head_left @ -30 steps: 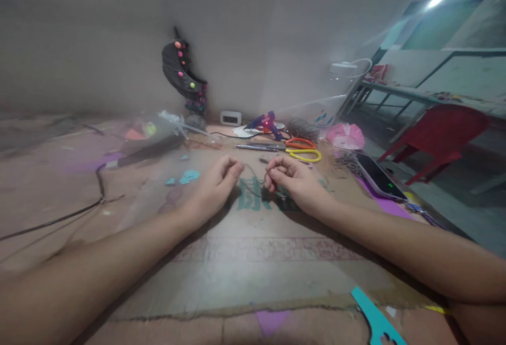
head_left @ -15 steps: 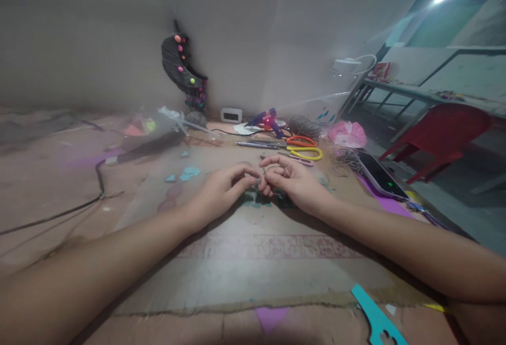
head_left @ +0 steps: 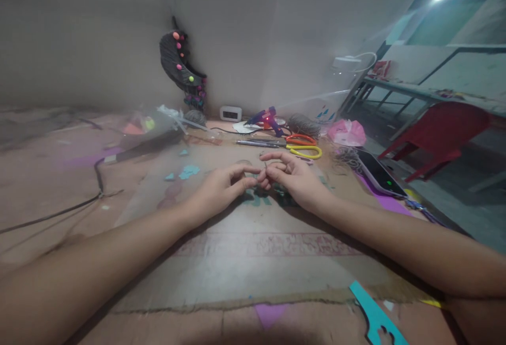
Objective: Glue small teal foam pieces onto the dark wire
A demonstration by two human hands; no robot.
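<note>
Over the middle of the worktop, my left hand [head_left: 229, 184] and my right hand [head_left: 290, 176] meet at the fingertips. Both have thumb and fingers pinched together. A small thin strand seems to show at the right fingertips; whatever the fingers hold is too small to name. Beneath them lies a clear sheet on cardboard [head_left: 253, 276] with printed red patterns. Light blue cut-out pieces [head_left: 188, 172] are to the left of my left hand. Scissors with orange and yellow handles [head_left: 304, 151] lie just beyond my right hand.
A purple glue gun [head_left: 269, 119], a small white clock [head_left: 231, 113] and grey yarn [head_left: 304, 125] stand at the back. At right are a phone [head_left: 381, 172] and a red chair [head_left: 443, 134]. A turquoise cut-out [head_left: 375, 316] lies in front; a dark cable [head_left: 59, 213] crosses the left.
My left fingers have straightened slightly toward my right hand, and my right index finger has lifted a little. The hands remain together in nearly the same place.
</note>
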